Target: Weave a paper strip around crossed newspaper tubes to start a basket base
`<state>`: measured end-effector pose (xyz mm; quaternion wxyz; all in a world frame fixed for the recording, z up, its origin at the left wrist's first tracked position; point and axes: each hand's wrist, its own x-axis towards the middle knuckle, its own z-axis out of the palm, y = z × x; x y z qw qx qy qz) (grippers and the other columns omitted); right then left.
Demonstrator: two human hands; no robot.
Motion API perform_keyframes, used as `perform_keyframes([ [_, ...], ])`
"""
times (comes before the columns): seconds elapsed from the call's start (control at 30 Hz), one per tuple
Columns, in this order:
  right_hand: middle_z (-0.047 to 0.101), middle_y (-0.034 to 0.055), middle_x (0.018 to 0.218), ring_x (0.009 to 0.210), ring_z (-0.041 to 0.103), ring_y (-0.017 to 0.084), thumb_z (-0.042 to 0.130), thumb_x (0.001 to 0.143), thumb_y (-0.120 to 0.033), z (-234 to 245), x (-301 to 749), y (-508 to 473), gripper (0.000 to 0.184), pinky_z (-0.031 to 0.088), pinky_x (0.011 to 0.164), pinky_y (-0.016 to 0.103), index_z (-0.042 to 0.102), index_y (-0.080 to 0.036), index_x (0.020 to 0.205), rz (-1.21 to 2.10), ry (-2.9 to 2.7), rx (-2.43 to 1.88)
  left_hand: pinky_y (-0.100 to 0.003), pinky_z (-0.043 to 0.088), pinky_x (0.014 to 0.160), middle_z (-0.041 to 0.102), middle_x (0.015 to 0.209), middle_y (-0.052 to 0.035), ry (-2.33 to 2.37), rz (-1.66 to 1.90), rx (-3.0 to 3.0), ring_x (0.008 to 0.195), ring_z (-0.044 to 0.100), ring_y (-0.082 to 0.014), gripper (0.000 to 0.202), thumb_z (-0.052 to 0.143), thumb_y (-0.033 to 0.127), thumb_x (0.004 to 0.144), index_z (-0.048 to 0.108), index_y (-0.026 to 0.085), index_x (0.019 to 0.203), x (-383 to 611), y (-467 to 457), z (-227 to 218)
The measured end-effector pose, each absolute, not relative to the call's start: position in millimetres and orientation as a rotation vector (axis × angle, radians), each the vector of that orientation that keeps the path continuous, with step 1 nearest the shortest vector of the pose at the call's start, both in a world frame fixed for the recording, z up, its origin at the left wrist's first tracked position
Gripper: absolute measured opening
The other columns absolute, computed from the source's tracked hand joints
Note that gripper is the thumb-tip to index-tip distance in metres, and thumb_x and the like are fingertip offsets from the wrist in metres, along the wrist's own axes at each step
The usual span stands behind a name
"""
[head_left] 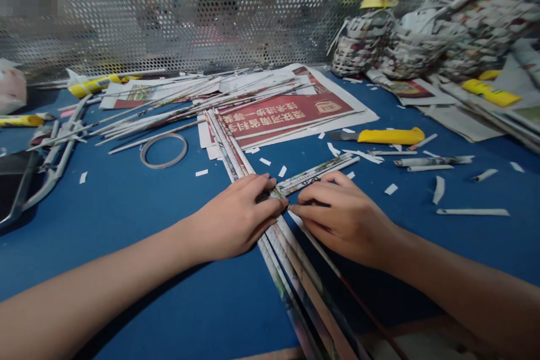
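Observation:
A row of long rolled-newspaper tubes [295, 275] runs from the table's near edge toward its middle. My left hand [232, 214] is closed over them from the left, thumb and fingers pressing where shorter paper tubes [324, 171] cross. Just to the right, my right hand [346, 214] has its fingers bent and pinched around a thin paper tube [316, 244], which slants down past the near edge. The thin tube's upper end lies by my left thumb, touching or nearly touching the crossing. My fingers partly hide the crossing itself.
A yellow utility knife [390, 136] lies at right among paper scraps [391, 189] and cut tube pieces. A tape roll [163, 151] and loose tubes [169, 118] are at left. Woven paper baskets [363, 42] stand behind at right, before a perforated metal panel [189, 17].

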<state>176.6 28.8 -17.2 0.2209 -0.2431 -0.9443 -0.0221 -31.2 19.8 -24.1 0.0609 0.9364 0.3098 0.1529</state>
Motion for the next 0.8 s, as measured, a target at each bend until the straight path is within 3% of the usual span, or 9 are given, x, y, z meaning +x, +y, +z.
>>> perform_keyframes([
  [0.8,0.061,0.0022,0.067,0.064,0.050,0.011,0.039,0.083,-0.014,-10.2,176.6,25.8,0.024,0.030,0.070,0.032,0.062,-0.018,0.077,-0.179,-2.681,-0.663,-0.042,0.042,0.087,0.047,0.111,-0.0175,0.945,0.475,2.838,0.108,0.044,-0.0246,0.029,0.034,0.026,0.087,0.052,0.013,0.105,-30.2,19.1,-23.2],
])
